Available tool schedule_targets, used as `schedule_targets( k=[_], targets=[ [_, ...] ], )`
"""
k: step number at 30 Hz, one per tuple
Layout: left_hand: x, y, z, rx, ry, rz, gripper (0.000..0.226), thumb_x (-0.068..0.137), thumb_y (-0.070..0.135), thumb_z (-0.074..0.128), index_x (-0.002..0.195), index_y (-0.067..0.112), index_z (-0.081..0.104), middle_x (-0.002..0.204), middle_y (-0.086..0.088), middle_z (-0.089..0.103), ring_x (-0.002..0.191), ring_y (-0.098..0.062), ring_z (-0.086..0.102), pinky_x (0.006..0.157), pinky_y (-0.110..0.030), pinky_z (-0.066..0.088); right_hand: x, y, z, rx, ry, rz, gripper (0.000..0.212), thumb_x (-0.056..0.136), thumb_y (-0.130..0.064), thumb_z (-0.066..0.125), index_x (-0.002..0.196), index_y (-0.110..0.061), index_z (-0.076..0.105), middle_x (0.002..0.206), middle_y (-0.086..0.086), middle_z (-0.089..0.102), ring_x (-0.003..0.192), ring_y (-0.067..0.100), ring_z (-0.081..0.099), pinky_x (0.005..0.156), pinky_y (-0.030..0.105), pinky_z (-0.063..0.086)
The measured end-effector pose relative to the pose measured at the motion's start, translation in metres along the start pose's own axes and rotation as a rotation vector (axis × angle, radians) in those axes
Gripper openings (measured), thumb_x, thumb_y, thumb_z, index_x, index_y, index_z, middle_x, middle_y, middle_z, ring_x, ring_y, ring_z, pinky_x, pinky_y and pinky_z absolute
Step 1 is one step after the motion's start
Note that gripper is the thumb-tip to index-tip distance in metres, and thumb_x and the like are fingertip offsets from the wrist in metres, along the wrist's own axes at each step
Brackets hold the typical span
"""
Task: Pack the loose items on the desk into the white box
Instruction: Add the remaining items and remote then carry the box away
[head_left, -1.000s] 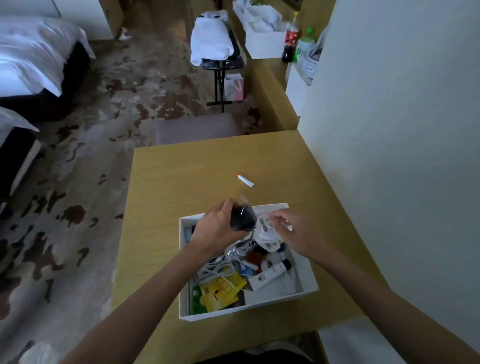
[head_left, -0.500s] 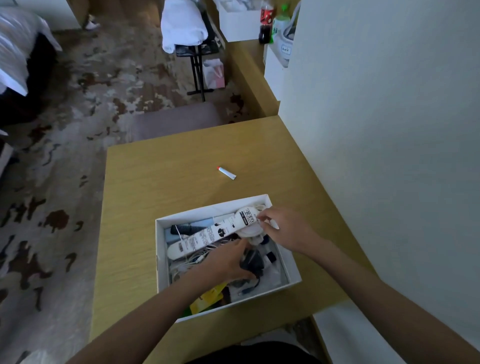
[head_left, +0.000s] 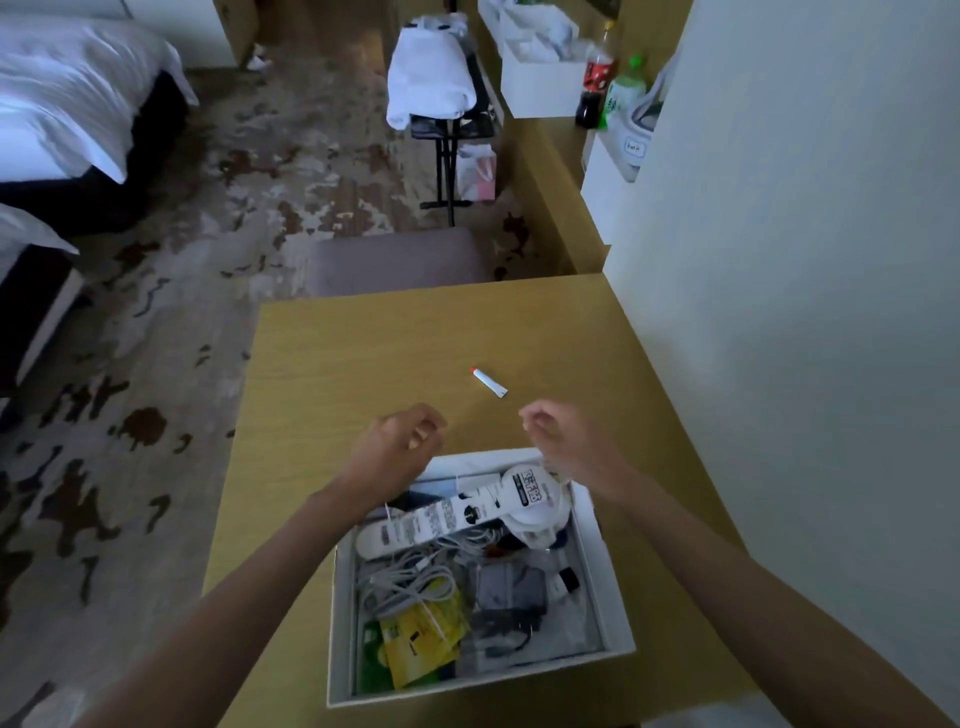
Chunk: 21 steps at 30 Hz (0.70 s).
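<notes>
Both hands have come up out of the white box (head_left: 340, 629) since half a second ago. Back then the left one was down among the stuff and the right one was at the far corner.

Head view now: the left hand (head_left: 400, 447) and right hand (head_left: 569, 441) hover a bit apart over the box's far rim. Fingers are loosely curled and neither hand has anything in it.

The box sits on the near part of the desk (head_left: 353, 364), pretty full. A long white power strip (head_left: 436, 519) lies slanted across the far half. Under it is a tangle of white cables (head_left: 410, 579), with a yellow packet (head_left: 421, 642) at the near left and a grey pouch (head_left: 511, 590) in the middle.

One loose item isn't packed yet. A small white tube (head_left: 489, 383) with a red cap lies on the bare desk just beyond the hands, well clear of the box.
</notes>
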<state>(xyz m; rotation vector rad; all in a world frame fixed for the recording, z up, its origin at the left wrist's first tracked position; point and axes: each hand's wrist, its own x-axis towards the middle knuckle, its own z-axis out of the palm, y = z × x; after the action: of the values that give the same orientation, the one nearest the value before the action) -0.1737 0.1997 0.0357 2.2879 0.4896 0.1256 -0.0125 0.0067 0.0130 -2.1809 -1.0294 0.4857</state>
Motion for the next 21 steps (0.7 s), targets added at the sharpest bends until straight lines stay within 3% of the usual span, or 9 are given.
schedule_targets(
  k=[5, 7, 9, 12, 14, 16, 18, 20, 21],
  targets=[
    [0.037, -0.047, -0.01, 0.011, -0.003, -0.112, 0.012, 0.091, 0.019, 0.056, 0.1, 0.017, 0.064, 0.09, 0.003, 0.067, 0.083, -0.018, 0.063, 0.069, -0.024, 0.043, 0.052, 0.008, 0.017, -0.004, -0.067, 0.152, 0.021, 0.097, -0.014, 0.048, 0.111, -0.009, 0.064, 0.098, 0.006, 0.069, 0.086, 0.02, 0.067, 0.063, 0.014, 0.05],
    [0.047, -0.066, -0.01, 0.02, -0.028, -0.146, 0.013, 0.091, 0.02, 0.056, 0.101, 0.019, 0.064, 0.09, 0.004, 0.066, 0.084, -0.018, 0.063, 0.069, -0.024, 0.043, 0.072, 0.013, 0.026, -0.017, -0.08, 0.206, 0.021, 0.097, -0.013, 0.047, 0.106, -0.006, 0.065, 0.097, 0.012, 0.069, 0.087, 0.029, 0.066, 0.074, 0.035, 0.054],
    [0.056, -0.081, -0.009, 0.021, -0.078, -0.194, 0.014, 0.092, 0.025, 0.053, 0.101, 0.024, 0.063, 0.092, 0.006, 0.064, 0.085, -0.015, 0.061, 0.07, -0.025, 0.042, 0.093, 0.022, 0.036, -0.044, -0.077, 0.263, 0.021, 0.098, -0.012, 0.046, 0.103, -0.004, 0.064, 0.094, 0.014, 0.068, 0.083, 0.03, 0.065, 0.076, 0.044, 0.053],
    [0.07, -0.099, -0.005, 0.017, -0.173, -0.237, 0.016, 0.092, 0.028, 0.051, 0.102, 0.026, 0.063, 0.093, 0.006, 0.062, 0.086, -0.015, 0.06, 0.073, -0.026, 0.043, 0.125, 0.036, 0.051, -0.087, -0.094, 0.339, 0.017, 0.093, -0.006, 0.047, 0.1, -0.003, 0.062, 0.086, 0.013, 0.061, 0.075, 0.027, 0.056, 0.065, 0.035, 0.043],
    [0.077, -0.109, 0.0, 0.006, -0.218, -0.231, 0.018, 0.093, 0.027, 0.05, 0.105, 0.024, 0.063, 0.096, 0.002, 0.064, 0.089, -0.017, 0.062, 0.077, -0.027, 0.046, 0.144, 0.046, 0.06, -0.142, -0.085, 0.399, 0.007, 0.088, -0.005, 0.05, 0.086, -0.005, 0.057, 0.081, 0.012, 0.056, 0.071, 0.025, 0.05, 0.062, 0.033, 0.035],
    [0.085, -0.12, 0.004, 0.011, -0.264, -0.212, 0.02, 0.094, 0.027, 0.049, 0.107, 0.021, 0.063, 0.1, 0.0, 0.065, 0.09, -0.017, 0.061, 0.078, -0.028, 0.047, 0.16, 0.053, 0.069, -0.177, -0.066, 0.417, 0.013, 0.084, -0.008, 0.054, 0.073, -0.012, 0.047, 0.077, 0.009, 0.05, 0.072, 0.025, 0.046, 0.061, 0.031, 0.03],
    [0.093, -0.129, 0.01, 0.009, -0.294, -0.195, 0.02, 0.094, 0.027, 0.049, 0.108, 0.021, 0.063, 0.101, 0.001, 0.065, 0.089, -0.015, 0.06, 0.075, -0.026, 0.044, 0.174, 0.06, 0.078, -0.223, -0.057, 0.406, 0.007, 0.084, -0.016, 0.058, 0.08, -0.011, 0.054, 0.084, 0.012, 0.055, 0.082, 0.029, 0.051, 0.069, 0.034, 0.036],
    [0.101, -0.137, 0.016, -0.014, -0.308, -0.196, 0.02, 0.094, 0.028, 0.05, 0.107, 0.021, 0.063, 0.098, 0.003, 0.063, 0.086, -0.013, 0.059, 0.072, -0.024, 0.041, 0.185, 0.066, 0.089, -0.24, -0.058, 0.402, 0.024, 0.084, -0.023, 0.062, 0.1, -0.004, 0.061, 0.102, 0.015, 0.061, 0.1, 0.033, 0.054, 0.085, 0.039, 0.041],
    [0.104, -0.141, 0.019, -0.025, -0.318, -0.195, 0.02, 0.095, 0.028, 0.049, 0.107, 0.021, 0.063, 0.097, 0.004, 0.063, 0.085, -0.012, 0.059, 0.07, -0.022, 0.04, 0.189, 0.068, 0.092, -0.237, -0.058, 0.396, 0.023, 0.085, -0.024, 0.062, 0.098, -0.004, 0.061, 0.104, 0.015, 0.061, 0.103, 0.034, 0.054, 0.086, 0.04, 0.042]
  ],
)
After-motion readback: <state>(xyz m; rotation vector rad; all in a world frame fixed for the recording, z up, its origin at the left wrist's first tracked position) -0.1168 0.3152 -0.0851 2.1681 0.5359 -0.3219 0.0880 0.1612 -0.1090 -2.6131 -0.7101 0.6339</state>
